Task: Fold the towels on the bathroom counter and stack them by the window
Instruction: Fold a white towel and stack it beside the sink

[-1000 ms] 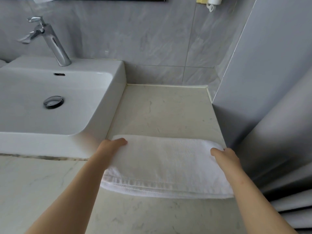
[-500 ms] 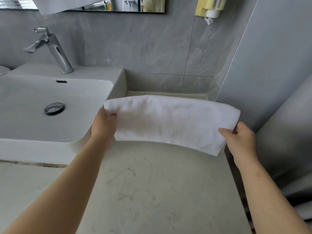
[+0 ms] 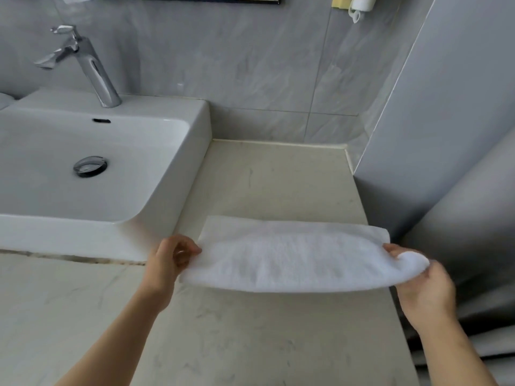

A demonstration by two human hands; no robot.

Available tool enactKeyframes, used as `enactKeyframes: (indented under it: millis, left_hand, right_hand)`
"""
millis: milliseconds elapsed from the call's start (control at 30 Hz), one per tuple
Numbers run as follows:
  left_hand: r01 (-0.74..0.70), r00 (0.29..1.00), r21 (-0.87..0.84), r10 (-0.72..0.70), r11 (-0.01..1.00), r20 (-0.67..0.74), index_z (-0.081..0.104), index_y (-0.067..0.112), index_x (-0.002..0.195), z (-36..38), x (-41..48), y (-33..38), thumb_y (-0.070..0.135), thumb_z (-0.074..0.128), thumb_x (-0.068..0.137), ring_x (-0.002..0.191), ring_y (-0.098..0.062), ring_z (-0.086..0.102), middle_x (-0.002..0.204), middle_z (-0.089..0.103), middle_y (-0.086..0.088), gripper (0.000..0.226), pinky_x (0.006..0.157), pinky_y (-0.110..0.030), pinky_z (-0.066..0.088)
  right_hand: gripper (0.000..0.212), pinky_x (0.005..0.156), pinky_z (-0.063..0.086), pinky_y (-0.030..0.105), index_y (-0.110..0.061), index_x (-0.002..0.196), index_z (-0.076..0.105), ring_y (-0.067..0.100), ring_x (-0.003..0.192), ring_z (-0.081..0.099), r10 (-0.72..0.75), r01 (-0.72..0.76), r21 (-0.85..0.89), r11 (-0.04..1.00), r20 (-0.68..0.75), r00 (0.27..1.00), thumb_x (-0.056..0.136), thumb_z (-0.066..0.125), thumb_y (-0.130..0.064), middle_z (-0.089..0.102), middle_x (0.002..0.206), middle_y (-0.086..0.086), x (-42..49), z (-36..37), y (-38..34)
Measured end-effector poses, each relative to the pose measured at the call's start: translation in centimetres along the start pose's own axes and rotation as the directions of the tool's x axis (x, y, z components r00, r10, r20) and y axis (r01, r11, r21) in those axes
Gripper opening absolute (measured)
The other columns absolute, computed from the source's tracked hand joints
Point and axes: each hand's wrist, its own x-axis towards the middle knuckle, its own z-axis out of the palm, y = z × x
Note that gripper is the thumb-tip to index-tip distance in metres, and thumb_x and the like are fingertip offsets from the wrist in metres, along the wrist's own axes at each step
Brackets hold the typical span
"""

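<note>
The person is holding a white towel (image 3: 292, 260) stretched as a long band over the counter (image 3: 264, 185), just right of the sink (image 3: 156, 174); the left hand (image 3: 172, 260) is pinching its left end between thumb and curled fingers; the right hand (image 3: 423, 291) is gripping the right end, the cloth curling over its fingers; the near edge is hanging above the stone, and whether the far edge is touching it I cannot tell. The step is probably laying the band flat for the next fold; that is asking for both ends level and taut, lowered together, edges squared before one end is going over the other.
</note>
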Motion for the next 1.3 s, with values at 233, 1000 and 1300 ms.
enactKeyframes:
  millis: [233,1000,1300]
  left_hand:
    - [0.251,0.966,0.393,-0.205,0.885,-0.157,0.052,0.011,0.09,0.4,1.4,-1.4,0.047,0.069,0.079,0.077,-0.027,0.054,0.084,0.056,-0.008,0.041,0.075,-0.041,0.048]
    - [-0.456,0.887,0.89,0.087,0.005,0.454,-0.006,0.045,0.146,6.4,-0.2,-4.3,0.078,-0.036,0.051,0.145,-0.025,-0.013,0.159,-0.007,0.005,0.105,0.114,-0.048,-0.01]
    - [-0.366,0.929,0.925,0.014,-0.099,0.369,-0.014,0.047,0.143,8.3,4.4,-3.0,0.074,-0.002,0.08,0.144,-0.025,-0.018,0.158,-0.014,0.006,0.07,0.113,-0.056,-0.01]
  right_hand:
    - [0.026,0.079,0.047,0.044,-0.006,0.085,0.06,0.031,0.081,0.058,0.207,-0.285,-0.384,0.879,-0.232,0.951,0.087,0.062,-0.032,0.063,0.092,0.017,0.3,-0.6,1.0]
    - [0.06,0.114,-0.006,0.053,-0.046,0.146,-0.003,0.027,0.144,-0.016,0.054,0.283,-0.944,-0.168,0.278,0.959,0.093,0.019,-0.062,-0.013,0.158,-0.008,-1.6,7.8,6.6]
    - [0.06,0.113,-0.009,0.055,-0.047,0.146,-0.008,0.026,0.144,-0.019,0.056,0.303,-0.935,-0.185,0.298,0.953,0.093,0.015,-0.063,-0.016,0.158,-0.007,3.3,10.2,6.5]
